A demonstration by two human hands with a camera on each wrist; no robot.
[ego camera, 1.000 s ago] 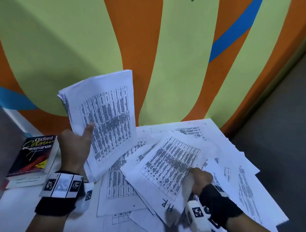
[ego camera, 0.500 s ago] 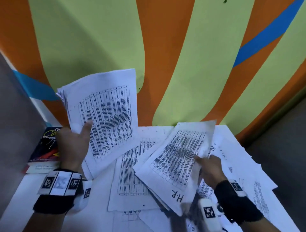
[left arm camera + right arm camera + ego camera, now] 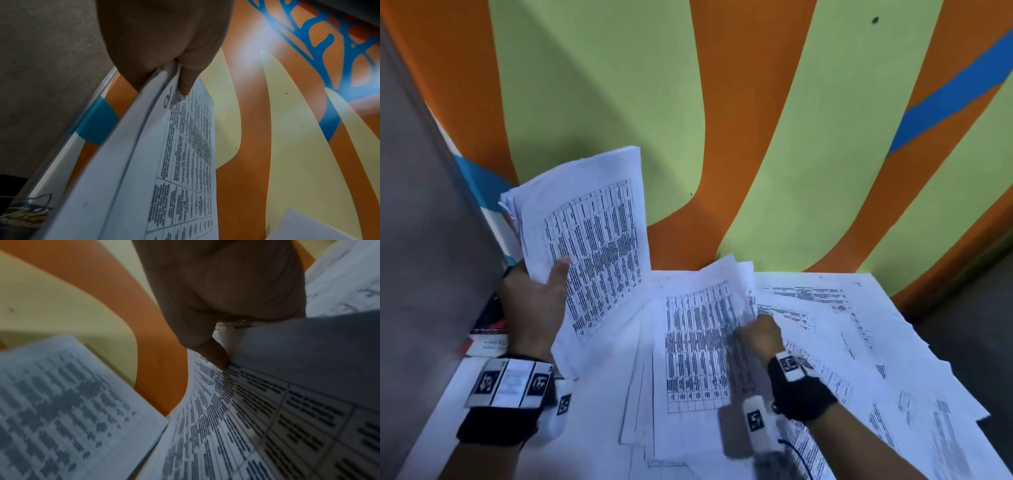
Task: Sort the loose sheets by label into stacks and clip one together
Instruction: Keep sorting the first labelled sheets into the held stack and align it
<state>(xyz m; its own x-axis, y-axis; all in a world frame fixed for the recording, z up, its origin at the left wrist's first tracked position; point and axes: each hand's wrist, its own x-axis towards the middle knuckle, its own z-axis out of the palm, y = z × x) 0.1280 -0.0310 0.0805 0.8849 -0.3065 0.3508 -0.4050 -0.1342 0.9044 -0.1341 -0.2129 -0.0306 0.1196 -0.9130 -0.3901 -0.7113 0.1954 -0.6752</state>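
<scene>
The left hand (image 3: 530,305) grips one upright stack of white printed sheets (image 3: 589,236); the right hand (image 3: 758,334) pinches one printed sheet (image 3: 698,342) lifted off many loose white sheets (image 3: 859,346) on the worktop (image 3: 592,428).

Dim, bluish indoor light, glare patch on wall (image 3: 259,42) in left wrist view, soft motion blur, bowed wide-angle edges.

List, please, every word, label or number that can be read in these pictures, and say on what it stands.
No text reads clearly.
The held stack in the left hand: printed tables blurred; one handwritten mark by the thumb, unclear.
The sheet gripped by the right hand: table blurred.
The book: too little shows.
</scene>
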